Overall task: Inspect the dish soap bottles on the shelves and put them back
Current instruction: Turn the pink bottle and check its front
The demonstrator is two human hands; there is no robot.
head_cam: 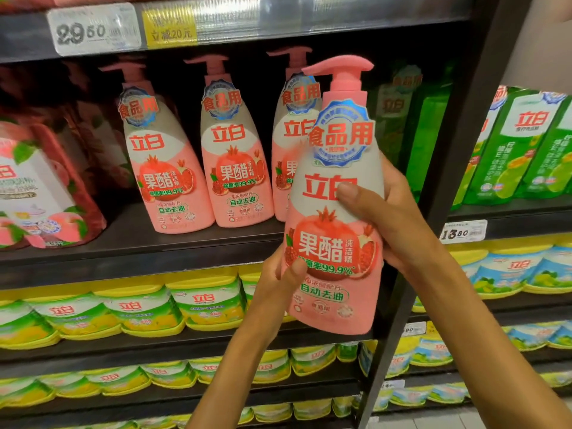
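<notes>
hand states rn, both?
Left hand: gripping the pink dish soap bottle near its lower left side.
Right hand: gripping the same bottle's upper right side.

Dark store shelf carrying three upright pink pump bottles in a row, red peach-printed refill packs at its left end, green bottles at its right, lower shelves lined with yellow-green pouches, neighbouring shelf bearing green packs
</notes>
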